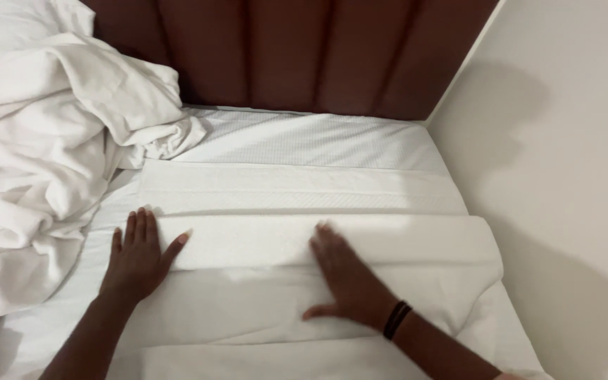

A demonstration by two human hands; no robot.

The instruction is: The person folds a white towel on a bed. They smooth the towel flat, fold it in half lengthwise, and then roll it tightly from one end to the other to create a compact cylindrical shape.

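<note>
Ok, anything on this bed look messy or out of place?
Yes: a crumpled white duvet is heaped at the left, spilling onto the mattress. The folded sheet under both flat hands, left and right, lies straight.

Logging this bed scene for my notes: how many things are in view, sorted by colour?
White: 3 – folded white sheet under both flat hands, crumpled white duvet, white textured mattress cover
Dark red-brown: 1 – padded headboard
Black: 1 – wristband on the right hand
Total: 5

Both hands (135,257) (346,278) flat on folded sheet (332,239), crumpled duvet (43,155) left, headboard (304,56) behind
</note>
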